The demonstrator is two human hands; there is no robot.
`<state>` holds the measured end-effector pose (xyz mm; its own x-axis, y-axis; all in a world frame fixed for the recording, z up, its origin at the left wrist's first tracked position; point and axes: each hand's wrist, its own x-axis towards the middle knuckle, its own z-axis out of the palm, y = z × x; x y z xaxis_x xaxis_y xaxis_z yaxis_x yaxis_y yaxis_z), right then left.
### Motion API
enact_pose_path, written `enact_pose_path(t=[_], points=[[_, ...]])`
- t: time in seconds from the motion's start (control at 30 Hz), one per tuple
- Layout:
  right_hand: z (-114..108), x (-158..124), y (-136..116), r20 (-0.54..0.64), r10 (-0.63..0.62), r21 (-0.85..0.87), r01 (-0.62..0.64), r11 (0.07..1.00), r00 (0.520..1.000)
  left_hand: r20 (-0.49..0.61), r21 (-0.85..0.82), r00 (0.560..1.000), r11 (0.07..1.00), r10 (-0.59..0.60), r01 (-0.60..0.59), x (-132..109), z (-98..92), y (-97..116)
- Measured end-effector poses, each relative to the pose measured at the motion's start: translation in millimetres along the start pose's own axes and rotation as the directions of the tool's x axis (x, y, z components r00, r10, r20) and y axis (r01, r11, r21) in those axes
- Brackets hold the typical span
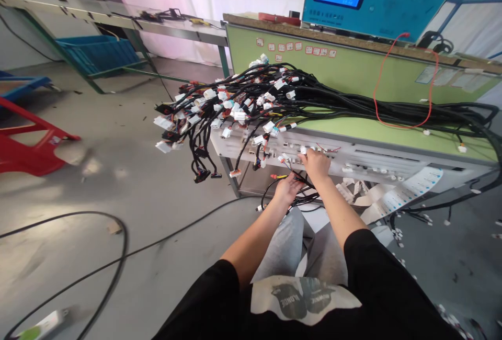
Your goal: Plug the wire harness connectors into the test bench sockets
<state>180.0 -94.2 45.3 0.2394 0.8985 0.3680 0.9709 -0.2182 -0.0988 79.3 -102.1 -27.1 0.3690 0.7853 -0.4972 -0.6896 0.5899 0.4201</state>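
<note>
My left hand [289, 188] is closed around several black cables [309, 197] in front of the bench, their small connectors sticking out past the fingers. My right hand [316, 165] pinches a small white connector [303, 150] at the white socket panel [378, 158] on the bench's front edge; whether it sits in a socket cannot be made out. Above both hands, a thick bundle of black wire harnesses [333, 100] with many white connectors lies across the green bench top and hangs over its left end.
A blue tester [376, 2] with a lit screen stands on the shelf behind. A red wire [375, 86] loops down from it. White label strips [403, 193] hang at right. A red stool [31, 144], blue crate [98, 55] and floor cable [168, 235] are at left.
</note>
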Motion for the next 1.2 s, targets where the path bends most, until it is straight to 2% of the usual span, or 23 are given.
enact_pose_path(t=[0.17, 0.43, 0.5, 0.57, 0.6, 0.67, 0.73, 0.77, 0.83, 0.9, 0.93, 0.97, 1.03, 1.1, 1.13, 1.2], points=[[1, 1, -3, 0.013, 0.001, -0.019, 0.000, 1.000, 1.000, -0.002, -0.012, 1.000, 1.000, -0.011, 0.011, 1, 0.1, 1], [9, 10, -11, -0.044, 0.062, -0.031, -0.064, 0.998, 0.997, 0.014, 0.015, 1.000, 1.000, -0.020, 0.020, 1, -7.3, 11], [8, 10, -8, -0.054, 0.040, 0.027, -0.039, 0.999, 0.998, 0.011, 0.031, 0.999, 0.999, -0.041, 0.040, -1, -8.2, 13], [8, 3, 0, -0.108, 0.019, 0.159, -0.001, 0.987, 0.994, 0.004, 0.040, 0.999, 0.998, -0.049, 0.049, -3, -8.2, 15], [9, -3, 6, -0.153, 0.038, 0.241, 0.000, 0.971, 0.988, 0.005, 0.044, 0.999, 0.998, -0.049, 0.049, -4, -8.1, 16], [18, -22, 21, -0.206, 0.157, 0.387, -0.066, 0.920, 0.966, 0.024, 0.062, 0.998, 0.997, -0.054, 0.052, -6, -8.4, 17], [35, -46, 36, -0.110, 0.269, 0.462, -0.191, 0.866, 0.957, 0.078, 0.124, 0.995, 0.991, -0.062, 0.052, -8, -9.8, 21], [45, -57, 43, -0.011, 0.259, 0.475, -0.223, 0.851, 0.966, 0.109, 0.156, 0.991, 0.986, -0.071, 0.054, -10, -11.0, 23], [65, -74, 51, 0.165, 0.101, 0.500, -0.172, 0.849, 0.981, 0.159, 0.261, 0.983, 0.964, -0.092, 0.048, -13, -13.9, 31], [80, -81, 54, 0.239, -0.074, 0.539, -0.069, 0.839, 0.968, 0.158, 0.439, 0.981, 0.898, -0.113, 0.033, -17, -15.8, 41], [85, -82, 55, 0.247, -0.122, 0.554, -0.037, 0.831, 0.961, 0.143, 0.528, 0.984, 0.849, -0.109, 0.017, -18, -15.6, 47], [88, -81, 54, 0.251, -0.141, 0.565, -0.026, 0.824, 0.958, 0.130, 0.591, 0.989, 0.806, -0.064, -0.026, -18, -14.4, 52], [91, -78, 55, 0.255, -0.140, 0.587, -0.038, 0.808, 0.957, 0.120, 0.606, 0.985, 0.777, 0.124, -0.171, -15, -8.3, 61], [91, -77, 56, 0.250, -0.135, 0.601, -0.045, 0.798, 0.959, 0.117, 0.526, 0.939, 0.782, 0.323, -0.334, -8, 1.6, 66], [91, -77, 57, 0.250, -0.133, 0.606, -0.047, 0.794, 0.959, 0.114, 0.478, 0.921, 0.792, 0.373, -0.380, -3, 7.1, 67], [91, -77, 58, 0.259, -0.130, 0.607, -0.057, 0.792, 0.957, 0.113, 0.401, 0.926, 0.837, 0.360, -0.374, 9, 17.4, 65]])
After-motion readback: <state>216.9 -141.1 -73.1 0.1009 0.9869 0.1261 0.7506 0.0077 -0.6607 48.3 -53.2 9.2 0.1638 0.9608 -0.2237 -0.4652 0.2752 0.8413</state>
